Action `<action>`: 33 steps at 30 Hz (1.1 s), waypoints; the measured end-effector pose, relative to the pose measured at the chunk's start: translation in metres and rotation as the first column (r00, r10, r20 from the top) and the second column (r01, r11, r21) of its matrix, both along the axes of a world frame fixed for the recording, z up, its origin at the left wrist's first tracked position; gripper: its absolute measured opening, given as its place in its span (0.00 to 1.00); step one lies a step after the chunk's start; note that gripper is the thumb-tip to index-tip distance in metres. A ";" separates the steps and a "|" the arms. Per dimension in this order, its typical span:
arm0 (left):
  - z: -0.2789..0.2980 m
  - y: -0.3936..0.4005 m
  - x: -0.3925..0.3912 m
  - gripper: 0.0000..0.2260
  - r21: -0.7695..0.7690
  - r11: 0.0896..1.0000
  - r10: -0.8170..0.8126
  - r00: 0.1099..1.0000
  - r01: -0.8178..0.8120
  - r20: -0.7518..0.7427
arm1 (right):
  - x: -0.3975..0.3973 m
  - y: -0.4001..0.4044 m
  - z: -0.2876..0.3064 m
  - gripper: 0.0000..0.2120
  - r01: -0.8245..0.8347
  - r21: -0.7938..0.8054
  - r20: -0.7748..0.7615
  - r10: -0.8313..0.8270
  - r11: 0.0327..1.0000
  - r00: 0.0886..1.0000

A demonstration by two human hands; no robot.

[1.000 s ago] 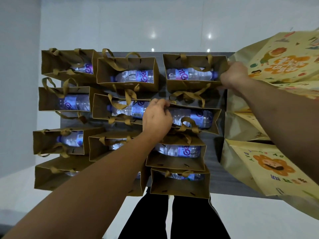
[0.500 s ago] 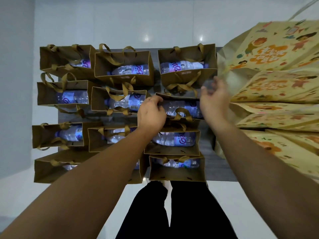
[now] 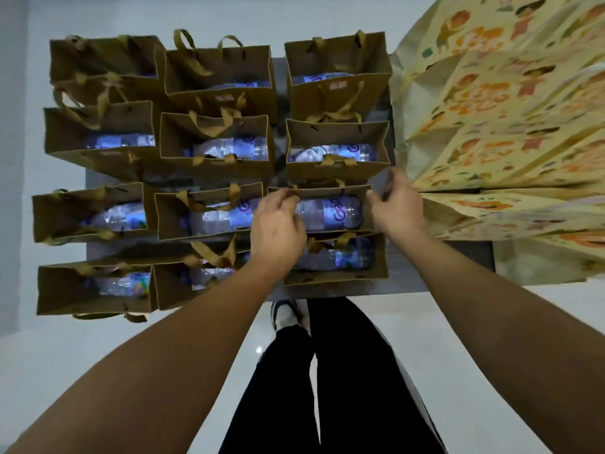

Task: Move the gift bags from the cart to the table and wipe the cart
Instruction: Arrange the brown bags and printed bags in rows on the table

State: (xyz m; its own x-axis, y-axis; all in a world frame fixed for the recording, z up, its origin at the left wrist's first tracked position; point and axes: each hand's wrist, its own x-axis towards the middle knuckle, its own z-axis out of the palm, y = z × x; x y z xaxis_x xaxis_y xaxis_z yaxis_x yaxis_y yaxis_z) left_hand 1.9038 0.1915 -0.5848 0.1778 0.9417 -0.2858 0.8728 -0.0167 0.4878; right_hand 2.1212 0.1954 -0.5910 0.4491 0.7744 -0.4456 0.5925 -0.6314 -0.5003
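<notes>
Several brown paper gift bags with tan ribbon handles stand in rows on a dark grey surface, each holding a water bottle with a purple label. One bag in the right column, third from the far end, sits between my hands. My left hand has its fingers curled over that bag's left rim. At the bag's right edge my right hand pinches the rim with curled fingers. A bottle lies inside it.
Several large yellow printed bags lie stacked at the right, overlapping the surface's right side. My black trouser legs and a shoe stand on the pale glossy floor in front of the surface's near edge.
My right hand left the far right bag and came back to the right edge of the third bag. My left hand stayed on that bag's left rim. The view moved closer.
</notes>
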 end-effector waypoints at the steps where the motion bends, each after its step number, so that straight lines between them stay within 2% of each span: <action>1: -0.004 -0.002 0.000 0.18 0.007 1.000 0.001 1.000 -0.001 -0.009 | 0.000 0.001 -0.002 0.28 0.010 0.038 -0.006 -0.010 0.999 1.000; 7: -0.014 -0.013 0.007 0.19 -0.038 0.999 0.027 0.999 -0.026 0.027 | -0.005 0.012 -0.003 0.23 -0.045 0.096 -0.082 0.053 0.994 0.995; 15: -0.020 -0.030 0.024 0.24 -0.003 0.999 0.049 0.997 -0.049 0.062 | 0.005 0.001 -0.019 0.26 0.068 0.192 -0.200 -0.029 0.979 0.979; 18: -0.023 -0.034 0.036 0.26 0.007 0.999 0.042 0.998 -0.043 0.051 | 0.011 -0.005 -0.028 0.26 -0.004 0.286 -0.079 0.028 0.958 0.997; 20: -0.023 -0.035 0.042 0.26 0.004 0.999 0.044 0.997 -0.045 0.056 | 0.014 -0.005 -0.029 0.21 -0.047 0.313 0.027 0.040 0.948 0.999; 22: -0.023 -0.034 0.045 0.24 0.005 0.999 0.047 0.997 -0.048 0.066 | 0.018 -0.006 -0.028 0.12 -0.014 0.334 0.042 0.000 0.943 0.999; 25: -0.027 -0.026 0.033 0.18 0.100 0.994 0.024 0.996 -0.033 0.088 | 0.023 -0.008 -0.029 0.08 0.010 0.273 -0.041 0.002 0.962 0.999; 28: -0.033 -0.026 0.013 0.16 0.143 0.975 -0.178 0.983 0.170 0.045 | 0.028 -0.022 -0.026 0.17 0.127 0.244 -0.327 -0.042 0.961 0.944; 30: -0.037 -0.035 0.005 0.14 0.057 0.956 -0.287 0.958 0.287 -0.002 | 0.029 -0.041 -0.020 0.20 0.045 0.285 -0.385 0.071 0.957 0.920; 33: -0.040 -0.037 0.004 0.12 -0.004 0.990 -0.140 0.987 0.141 0.082 | 0.032 -0.061 -0.022 0.14 -0.218 0.258 -0.183 0.269 0.941 0.945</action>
State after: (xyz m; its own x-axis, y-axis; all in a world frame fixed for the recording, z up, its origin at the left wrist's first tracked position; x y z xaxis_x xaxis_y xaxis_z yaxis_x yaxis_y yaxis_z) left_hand 1.9081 0.1542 -0.6252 0.3315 0.9027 -0.2744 0.8195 -0.1314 0.5578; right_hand 2.1535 0.1348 -0.6129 0.1478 0.9407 -0.3052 0.5770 -0.3327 -0.7459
